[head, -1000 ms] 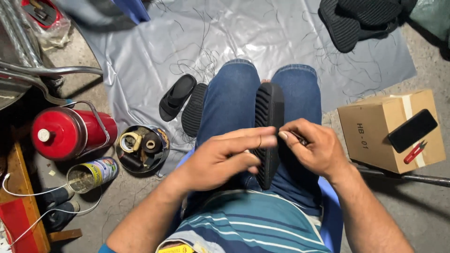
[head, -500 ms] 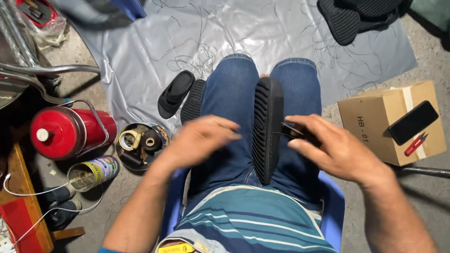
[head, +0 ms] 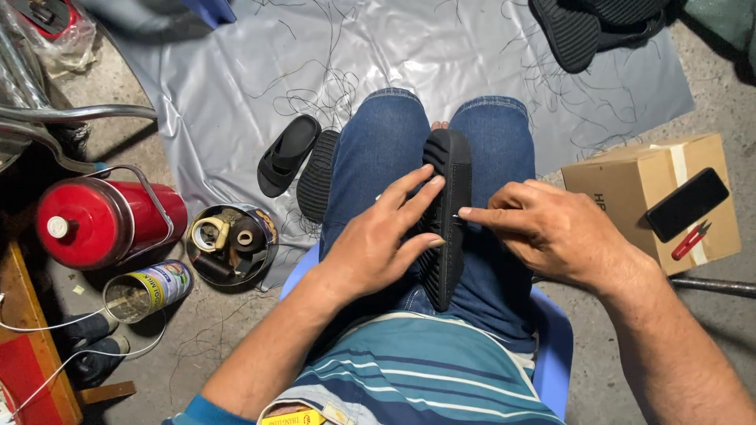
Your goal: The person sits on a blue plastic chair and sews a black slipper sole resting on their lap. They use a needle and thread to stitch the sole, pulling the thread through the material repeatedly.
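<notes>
The left hand (head: 378, 244) lies spread, fingers loosely extended, flat against the left face of the sole (head: 446, 216); it steadies the sole without closing round it. The right hand (head: 551, 232) is narrowed to a pinch, index finger and thumb pressed together at the sole's right edge about midway along it. A small thin metal piece shows at the fingertips, too small to identify.

The sole is black and ribbed, standing on its edge between the knees on the jeans (head: 378, 157). Its long axis runs straight away from the body, one rounded end pointing out past the knees, the other toward the striped shirt (head: 409, 370).

Left of the sole, on the grey sheet (head: 236, 71), lie a black sandal (head: 287, 165) and a second ribbed sole just beside it. Further left sit a round tin of tape rolls (head: 230, 242), a can (head: 148, 290) on its side and a red flask (head: 102, 223). Right of the sole stands a cardboard box (head: 630, 189) with a phone (head: 687, 203) and red snips (head: 691, 239) on top.
</notes>
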